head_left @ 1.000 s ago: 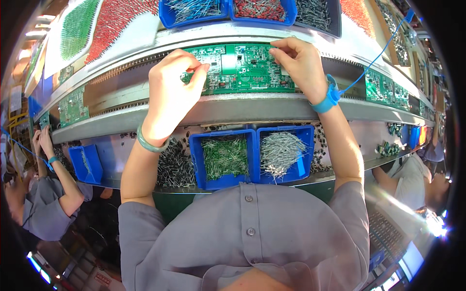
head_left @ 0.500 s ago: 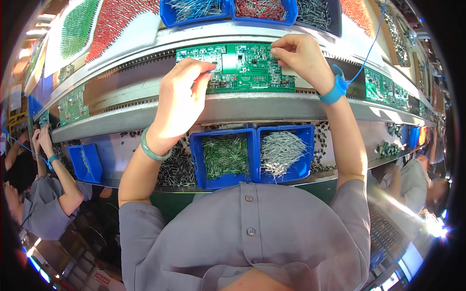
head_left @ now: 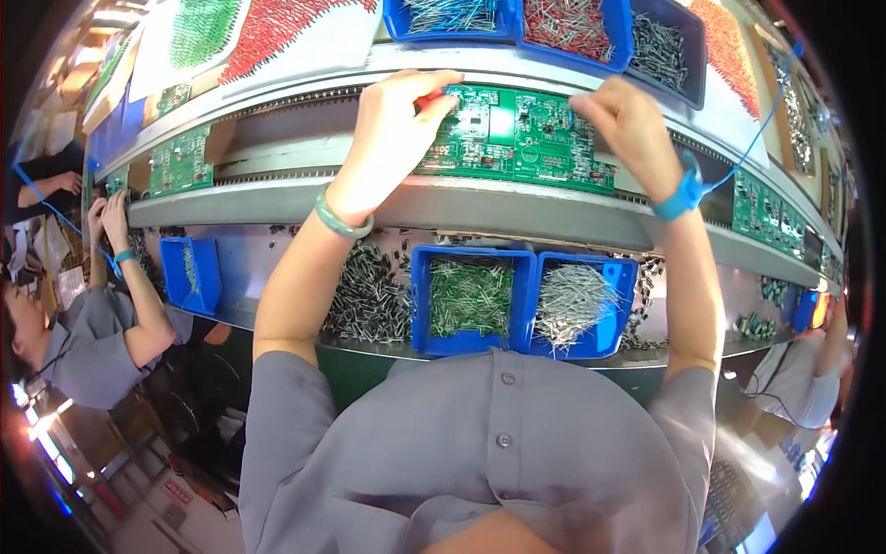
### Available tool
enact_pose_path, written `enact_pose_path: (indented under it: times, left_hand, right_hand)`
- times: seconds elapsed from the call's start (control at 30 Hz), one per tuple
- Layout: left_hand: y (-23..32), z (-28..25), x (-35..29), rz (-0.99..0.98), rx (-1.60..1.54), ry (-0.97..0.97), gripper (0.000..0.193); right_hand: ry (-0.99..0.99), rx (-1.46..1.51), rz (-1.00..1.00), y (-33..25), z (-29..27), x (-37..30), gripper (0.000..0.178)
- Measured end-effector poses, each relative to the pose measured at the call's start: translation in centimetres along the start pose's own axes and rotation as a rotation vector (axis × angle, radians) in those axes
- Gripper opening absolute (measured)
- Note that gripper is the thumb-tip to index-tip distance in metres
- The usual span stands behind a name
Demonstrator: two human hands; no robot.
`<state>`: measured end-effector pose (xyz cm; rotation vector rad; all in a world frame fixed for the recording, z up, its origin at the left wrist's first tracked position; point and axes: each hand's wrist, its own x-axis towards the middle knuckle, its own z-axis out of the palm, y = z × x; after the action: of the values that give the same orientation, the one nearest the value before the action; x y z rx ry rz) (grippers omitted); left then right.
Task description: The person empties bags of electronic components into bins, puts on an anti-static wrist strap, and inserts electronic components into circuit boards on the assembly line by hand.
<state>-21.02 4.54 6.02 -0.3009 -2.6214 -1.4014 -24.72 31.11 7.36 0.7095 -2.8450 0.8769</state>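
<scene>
A green circuit board (head_left: 503, 157) with many small parts lies in the conveyor track in front of me. My left hand (head_left: 397, 129) is over its left end, thumb and fingers pinched near the far edge. Anything between those fingertips is too small to make out. At the board's right end, my right hand (head_left: 628, 125) has its fingers curled together, their tips close to a small blue part (head_left: 570, 118). What they hold, if anything, is hidden. A blue strap (head_left: 683, 192) with a cord circles my right wrist, and a green bangle (head_left: 340, 220) my left.
Nearer me stand blue bins of green-bodied parts (head_left: 471, 300) and pale parts (head_left: 572, 305), beside loose black parts (head_left: 369, 295). Beyond the track are bins of blue (head_left: 452, 17), red (head_left: 568, 32) and dark parts (head_left: 660, 55). More boards (head_left: 180, 162) sit along the track. A co-worker (head_left: 101, 342) works at left.
The whole view has shifted, so the scene sits further right. My left hand has moved from the board's left middle to its far edge. My right hand stays at the right end, fingers more curled.
</scene>
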Motion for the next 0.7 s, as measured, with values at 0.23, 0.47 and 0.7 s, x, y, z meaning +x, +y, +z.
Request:
enact_pose_path:
  times: [0.23, 0.47, 0.7]
  left_hand:
    - [-0.1, 0.1, 0.4, 0.107, 0.161, -0.031, 0.025]
    - [-0.1, 0.2, 0.2, 0.063, 0.083, -0.022, 0.023]
    - [0.8, -0.3, 0.5, -0.017, 0.185, -0.093, 0.023]
  right_hand:
    - [0.393, -0.531, -0.314, 0.4, -0.4, 7.6, 0.022]
    - [0.142, -0.678, -0.186, 1.7, 0.9, 9.5, 0.011]
    - [0.223, -0.472, -0.166, 2.3, 1.1, 9.6, 0.008]
